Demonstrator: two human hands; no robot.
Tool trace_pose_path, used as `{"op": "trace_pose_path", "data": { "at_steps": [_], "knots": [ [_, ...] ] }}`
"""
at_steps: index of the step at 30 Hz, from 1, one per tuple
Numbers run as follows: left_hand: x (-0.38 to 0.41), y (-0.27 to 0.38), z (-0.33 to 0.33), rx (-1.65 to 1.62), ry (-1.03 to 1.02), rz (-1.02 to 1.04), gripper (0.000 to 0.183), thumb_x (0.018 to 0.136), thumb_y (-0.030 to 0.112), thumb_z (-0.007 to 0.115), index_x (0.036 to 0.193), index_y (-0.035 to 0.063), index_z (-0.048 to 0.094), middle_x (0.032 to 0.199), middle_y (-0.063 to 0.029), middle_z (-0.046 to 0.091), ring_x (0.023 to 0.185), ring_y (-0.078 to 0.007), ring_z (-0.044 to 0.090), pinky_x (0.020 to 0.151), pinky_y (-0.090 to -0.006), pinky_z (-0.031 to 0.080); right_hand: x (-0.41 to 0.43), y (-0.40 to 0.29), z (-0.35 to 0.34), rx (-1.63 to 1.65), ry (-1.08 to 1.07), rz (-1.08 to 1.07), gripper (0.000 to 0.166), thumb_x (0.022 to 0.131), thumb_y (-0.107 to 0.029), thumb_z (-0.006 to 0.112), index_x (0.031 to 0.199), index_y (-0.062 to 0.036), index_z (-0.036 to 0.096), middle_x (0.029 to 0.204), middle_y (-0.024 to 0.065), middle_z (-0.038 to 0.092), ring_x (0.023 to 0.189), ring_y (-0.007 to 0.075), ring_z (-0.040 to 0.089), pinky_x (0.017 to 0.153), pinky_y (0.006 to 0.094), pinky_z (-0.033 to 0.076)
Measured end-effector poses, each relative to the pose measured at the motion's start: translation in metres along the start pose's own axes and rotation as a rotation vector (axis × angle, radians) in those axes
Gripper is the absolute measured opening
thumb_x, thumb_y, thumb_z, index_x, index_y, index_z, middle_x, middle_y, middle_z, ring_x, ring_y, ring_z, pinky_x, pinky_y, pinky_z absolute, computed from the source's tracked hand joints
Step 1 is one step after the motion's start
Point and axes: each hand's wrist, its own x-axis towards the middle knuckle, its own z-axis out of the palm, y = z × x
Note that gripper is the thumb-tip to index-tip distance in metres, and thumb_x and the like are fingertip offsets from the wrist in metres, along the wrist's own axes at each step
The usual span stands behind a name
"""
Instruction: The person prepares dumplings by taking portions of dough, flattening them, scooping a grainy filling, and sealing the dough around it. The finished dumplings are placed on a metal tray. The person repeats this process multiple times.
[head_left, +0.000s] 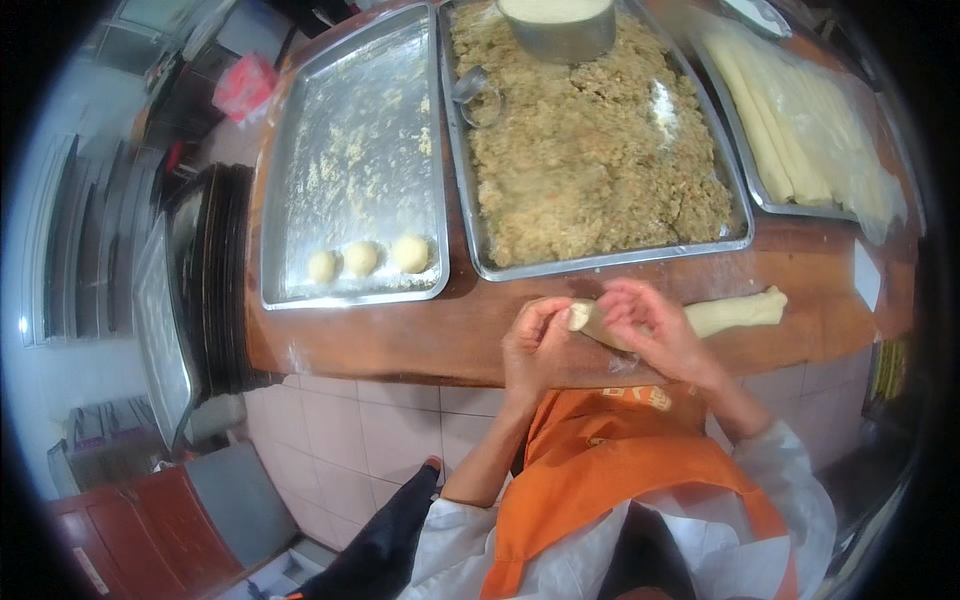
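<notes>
Between the thumb and fingers of my left hand (536, 341) is a small piece of pale dough (579, 316). My right hand (656, 326) is just to its right, over a long dough roll (735, 313) lying on the wooden table; its fingers are slightly blurred, and whether they grip the roll is unclear. Beyond my hands, a metal tray (600, 267) is filled with a crumbly brown mixture (592, 165). Several round dough balls stand in a row, one of them a pale ball (410, 254), near the front edge of a floured metal tray (352, 300) at the left.
A round metal container (562, 37) of pale powder and a metal ring-like tool (480, 97) rest on the mixture. At right, a tray (802, 211) holds long dough rolls (757, 127) under plastic film (847, 135). Dark trays (225, 277) are stacked beside the table's left edge.
</notes>
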Motion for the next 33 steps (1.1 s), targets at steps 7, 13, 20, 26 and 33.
{"op": "trace_pose_path", "data": {
  "at_steps": [7, 13, 20, 26, 33],
  "knots": [
    [0.018, -0.021, -0.017, 0.645, -0.071, 0.463, 0.023, 0.08, 0.006, 0.054, 0.103, 0.0022, 0.055, 0.097, -0.0121, 0.056, 0.082, -0.025, 0.057, 0.067, -0.0315, 0.047, 0.001, -0.003, 0.007, -1.086, -0.065, -0.301, 0.048, 0.071, -0.025, 0.065, 0.107, 0.0019, 0.048, 0.098, 0.0157, 0.051, 0.087, 0.0317, 0.049, 0.074, 0.0387, 0.042],
    [0.008, -0.008, -0.027, 0.709, -0.309, 0.264, 0.031, 0.08, 0.014, 0.057, 0.109, 0.0033, 0.052, 0.101, -0.0135, 0.054, 0.088, -0.025, 0.055, 0.071, -0.0312, 0.045, 0.0, 0.01, 0.026, -1.1, -0.061, -0.202, 0.052, 0.062, -0.019, 0.068, 0.107, -0.0005, 0.048, 0.096, 0.0135, 0.048, 0.087, 0.0306, 0.046, 0.074, 0.0388, 0.039],
    [-0.005, 0.011, -0.031, -0.027, -0.398, -0.223, 0.033, 0.084, 0.018, 0.055, 0.111, -0.001, 0.05, 0.101, -0.0083, 0.054, 0.091, -0.0123, 0.051, 0.078, -0.026, 0.042, 0.005, 0.001, 0.023, -0.779, -0.097, -0.411, 0.046, 0.062, -0.011, 0.067, 0.105, -0.0023, 0.051, 0.097, 0.0124, 0.049, 0.087, 0.03, 0.046, 0.074, 0.0389, 0.038],
    [-0.007, 0.011, -0.067, 0.136, -0.282, -0.353, 0.03, 0.085, 0.014, 0.053, 0.109, -0.003, 0.05, 0.087, -0.0049, 0.059, 0.072, -0.0102, 0.056, 0.063, -0.0216, 0.046, 0.006, 0.016, 0.023, -0.979, -0.129, -0.389, 0.048, 0.063, -0.015, 0.069, 0.106, -0.0033, 0.051, 0.097, 0.0116, 0.049, 0.087, 0.0292, 0.047, 0.076, 0.0377, 0.038],
    [-0.011, 0.017, -0.059, 0.241, -0.193, -0.219, 0.023, 0.084, 0.01, 0.054, 0.104, -0.0011, 0.054, 0.086, -0.0031, 0.06, 0.071, -0.0073, 0.056, 0.062, -0.0229, 0.047, 0.014, 0.003, 0.021, -0.879, -0.198, -0.372, 0.048, 0.065, -0.018, 0.068, 0.107, -0.003, 0.051, 0.1, 0.0121, 0.05, 0.093, 0.0311, 0.046, 0.081, 0.0392, 0.037]
  ]
}}
